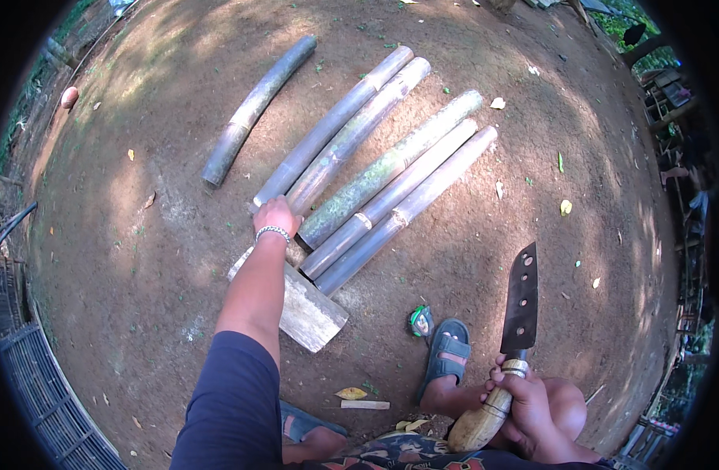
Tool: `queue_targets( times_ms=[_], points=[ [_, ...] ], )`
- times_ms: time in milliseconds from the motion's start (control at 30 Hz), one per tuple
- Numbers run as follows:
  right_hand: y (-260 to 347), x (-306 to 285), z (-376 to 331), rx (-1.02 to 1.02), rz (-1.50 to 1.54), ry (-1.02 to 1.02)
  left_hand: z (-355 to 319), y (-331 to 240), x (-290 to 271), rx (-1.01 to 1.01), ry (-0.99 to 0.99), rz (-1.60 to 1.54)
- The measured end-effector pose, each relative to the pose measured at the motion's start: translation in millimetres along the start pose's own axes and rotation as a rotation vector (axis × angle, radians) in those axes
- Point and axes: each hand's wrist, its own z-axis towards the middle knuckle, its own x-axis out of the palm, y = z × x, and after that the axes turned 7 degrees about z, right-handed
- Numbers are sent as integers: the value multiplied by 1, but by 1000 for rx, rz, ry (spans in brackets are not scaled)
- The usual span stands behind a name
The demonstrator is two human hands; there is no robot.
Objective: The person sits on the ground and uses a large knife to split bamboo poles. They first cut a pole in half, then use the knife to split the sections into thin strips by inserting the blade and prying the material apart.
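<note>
Bamboo poles [392, 168], 6 in all, lie on soil [453, 266]; the left hand [278, 215] meets 2 near ends, its grip hidden, while the right hand [530, 401] clutches a wooden-handled machete [519, 313].

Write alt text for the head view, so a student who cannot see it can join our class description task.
A person's right hand holds a wooden-handled knife, while the left hand is at the near ends of bamboo poles. Six poles lie on brown ground, a pale wooden block close by.
</note>
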Motion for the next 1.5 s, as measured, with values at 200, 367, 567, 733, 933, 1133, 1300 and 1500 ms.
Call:
queue_targets(
  times_ms=[200, 367, 567, 733, 933, 1133, 1300, 1500],
  points=[
    [-1, -2, 1, -4, -16, -1, 3, -2, 12, 12, -54, 12],
    [1, 2, 0, -1, -26, -14, -2, 0, 9, 24, -68, 35],
    [1, 6, 3, -12, -39, -23, 3, 1, -4, -19, -18, -44],
    [0, 3, 6, -5, -60, -31, 8, -6, -11, -55, 76, -216],
    [0, 4, 7, -18, -28, -4, 7, -11, -17, -49, 52, -312],
    [3, 2, 7, -13, -24, -17, 8, -9, -7, 18, -61, -230],
    [2, 3, 7, -22, -31, -43, 23, -13, -9, 118, -33, -156],
    [2, 13, 6, -20, -48, -38, 24, -12, -6, 109, 13, -252]
  ],
)
